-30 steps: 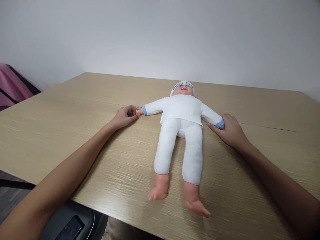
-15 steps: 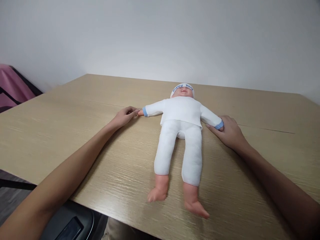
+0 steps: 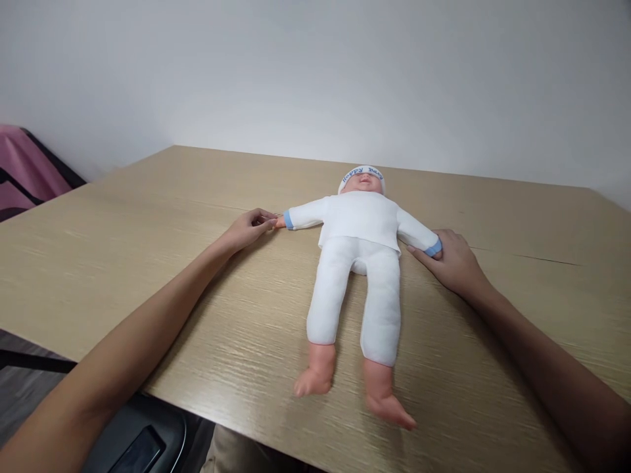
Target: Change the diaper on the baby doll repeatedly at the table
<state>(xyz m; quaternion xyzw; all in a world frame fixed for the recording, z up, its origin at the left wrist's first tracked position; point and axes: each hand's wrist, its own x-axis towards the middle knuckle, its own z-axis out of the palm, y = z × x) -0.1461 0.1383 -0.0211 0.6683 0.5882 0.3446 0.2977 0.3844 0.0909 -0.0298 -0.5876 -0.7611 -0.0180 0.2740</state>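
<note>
A baby doll (image 3: 362, 256) in a white suit with blue cuffs and a white cap lies on its back on the wooden table (image 3: 148, 217), arms spread, bare feet toward me. My left hand (image 3: 248, 228) pinches the doll's small hand at the end of its outstretched arm. My right hand (image 3: 453, 261) is closed around the doll's other hand at the blue cuff, thumb along the sleeve.
A pink and black chair back (image 3: 24, 174) stands at the far left beside the table. A dark seat (image 3: 142, 440) shows below the table's near edge. A plain white wall rises behind the table.
The doll and both hands hold nearly the same pose; the view has shifted slightly, and my left fingers have straightened a little on the doll's hand.
</note>
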